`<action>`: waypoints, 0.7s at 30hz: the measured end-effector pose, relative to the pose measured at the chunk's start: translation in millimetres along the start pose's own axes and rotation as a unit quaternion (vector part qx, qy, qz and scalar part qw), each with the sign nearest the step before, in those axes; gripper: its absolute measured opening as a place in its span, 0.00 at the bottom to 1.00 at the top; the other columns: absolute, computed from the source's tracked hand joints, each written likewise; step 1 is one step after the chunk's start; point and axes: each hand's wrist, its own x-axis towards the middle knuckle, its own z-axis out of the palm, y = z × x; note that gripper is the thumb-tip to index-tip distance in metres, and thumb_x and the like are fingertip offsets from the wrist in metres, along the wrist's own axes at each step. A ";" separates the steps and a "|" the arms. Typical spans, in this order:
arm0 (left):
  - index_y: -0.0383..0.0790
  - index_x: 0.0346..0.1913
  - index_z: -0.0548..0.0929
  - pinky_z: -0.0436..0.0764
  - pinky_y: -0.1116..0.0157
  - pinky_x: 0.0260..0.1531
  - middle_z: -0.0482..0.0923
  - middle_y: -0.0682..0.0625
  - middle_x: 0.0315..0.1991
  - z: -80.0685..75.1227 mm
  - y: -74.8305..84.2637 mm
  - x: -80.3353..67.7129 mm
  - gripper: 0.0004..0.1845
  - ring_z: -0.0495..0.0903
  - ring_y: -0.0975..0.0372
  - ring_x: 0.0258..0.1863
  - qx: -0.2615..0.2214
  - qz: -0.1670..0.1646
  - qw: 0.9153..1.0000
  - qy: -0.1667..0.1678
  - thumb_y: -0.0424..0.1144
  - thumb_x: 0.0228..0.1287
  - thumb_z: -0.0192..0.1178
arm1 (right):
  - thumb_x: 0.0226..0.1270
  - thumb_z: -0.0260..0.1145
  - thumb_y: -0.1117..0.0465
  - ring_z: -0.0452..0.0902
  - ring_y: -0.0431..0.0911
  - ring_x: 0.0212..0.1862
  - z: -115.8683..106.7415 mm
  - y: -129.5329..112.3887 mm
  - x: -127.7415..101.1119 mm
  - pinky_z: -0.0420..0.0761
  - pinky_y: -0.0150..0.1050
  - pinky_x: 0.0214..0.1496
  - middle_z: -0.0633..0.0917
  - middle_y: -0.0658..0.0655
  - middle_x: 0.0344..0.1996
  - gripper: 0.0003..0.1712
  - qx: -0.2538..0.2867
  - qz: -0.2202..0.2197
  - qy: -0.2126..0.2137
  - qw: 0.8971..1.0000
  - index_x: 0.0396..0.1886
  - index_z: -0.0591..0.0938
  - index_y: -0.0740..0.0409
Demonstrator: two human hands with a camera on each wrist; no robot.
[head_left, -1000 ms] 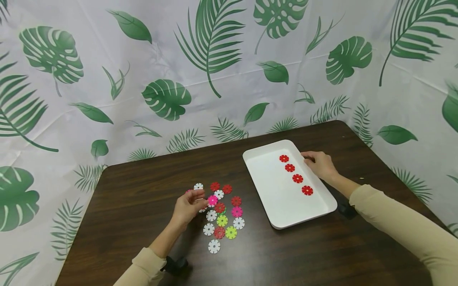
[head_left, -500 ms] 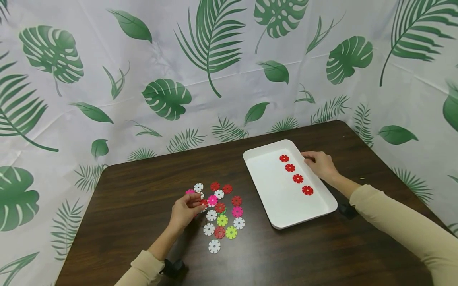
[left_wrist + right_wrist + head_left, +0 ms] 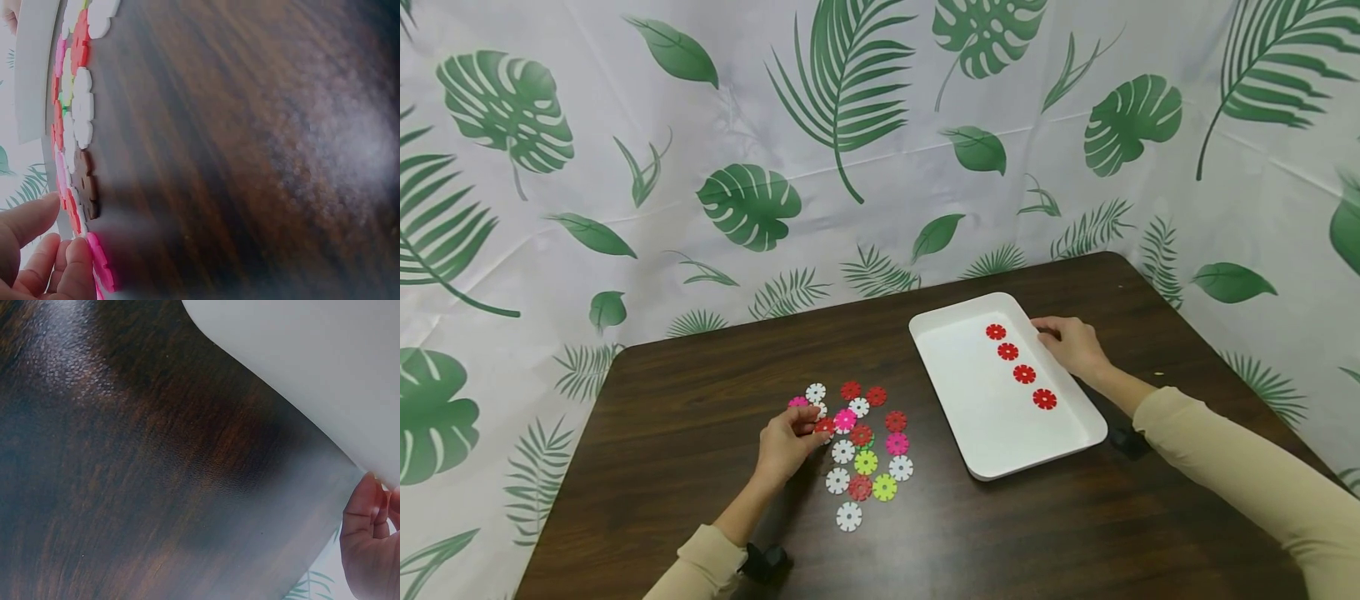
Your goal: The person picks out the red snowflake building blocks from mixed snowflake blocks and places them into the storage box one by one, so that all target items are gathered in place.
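My left hand (image 3: 786,444) is over the left side of a loose group of flat, notched interlocking discs. Its thumb and fingertips pinch a red interlocking disc (image 3: 825,425) at the edges; white discs overlap beside it. In the left wrist view, the same red disc (image 3: 74,211) shows between thumb and fingertips, next to a pink disc (image 3: 102,265). On the right, my right hand (image 3: 1072,346) holds the long side rim of a white tray (image 3: 951,400). In the right wrist view its fingers (image 3: 361,506) meet the tray's edge, the thumb mostly hidden.
Inside the tray, several red discs (image 3: 1024,374) lie in a slanting row along the right side. White, yellow (image 3: 884,487), pink and red discs are spread on the dark wooden table (image 3: 700,467). A leaf-print cloth (image 3: 880,142) hangs behind the table.
My left hand has drawn slightly left and down, and its fingers have closed in on the red disc, which shows more clearly. The right hand and tray have stayed put.
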 end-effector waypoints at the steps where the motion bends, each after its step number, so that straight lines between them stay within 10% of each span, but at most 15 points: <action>1: 0.33 0.44 0.83 0.82 0.67 0.31 0.84 0.41 0.38 0.1 -0.3 0.1 0.17 0.83 0.54 0.38 0.005 0.003 1.000 0.002 0.29 0.47 0.71 | 0.70 0.56 0.65 0.80 0.59 0.40 0.0 0.0 0.1 0.83 0.47 0.41 0.76 0.72 0.55 0.21 0.000 0.001 0.000 1.000 0.61 0.73 0.66; 21: 0.34 0.40 0.85 0.82 0.63 0.34 0.85 0.44 0.36 0.0 -3.0 5.0 0.15 0.82 0.57 0.34 0.060 0.033 0.998 -0.004 0.31 0.46 0.73 | 0.70 0.56 0.66 0.80 0.59 0.39 -1.2 -2.1 -0.7 0.83 0.48 0.41 0.76 0.72 0.54 0.21 0.005 0.002 -0.004 1.000 0.61 0.72 0.66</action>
